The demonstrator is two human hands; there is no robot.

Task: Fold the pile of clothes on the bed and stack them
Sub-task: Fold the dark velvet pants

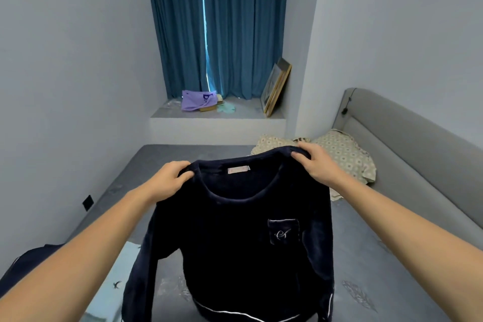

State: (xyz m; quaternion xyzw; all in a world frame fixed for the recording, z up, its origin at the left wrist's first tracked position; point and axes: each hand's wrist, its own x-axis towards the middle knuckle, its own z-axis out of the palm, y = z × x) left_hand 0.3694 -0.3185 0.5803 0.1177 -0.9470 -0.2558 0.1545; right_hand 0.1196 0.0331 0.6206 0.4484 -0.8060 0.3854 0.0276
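In the head view, a dark navy top (235, 256) is held up in the air above the bed (379, 269), its front turned toward the camera. The left shoulder seam is pinched by the left hand (170, 180), whose fingers are curled over the fabric edge with the thumb beneath. The other shoulder is gripped in the same manner by the right hand (316, 162), which is raised slightly higher, so that the neckline is tilted. A pale pink label (239, 169) is seen inside the collar, and a chest pocket (283, 231) edged in white piping with a small embroidered mark is shown on the garment's front. The sleeves are left hanging down at both sides, and white piping is seen along the hem and a cuff.

A second dark garment (28, 266) is laid on the bed at the lower left, partly hidden by the left forearm. Two patterned pillows (345, 157) are placed against the grey headboard (407, 133). Beyond the bed, a ledge (217, 123) under teal curtains (224, 26) is occupied by a purple bag (197, 100) and framed pictures (275, 86) leaned against the wall.
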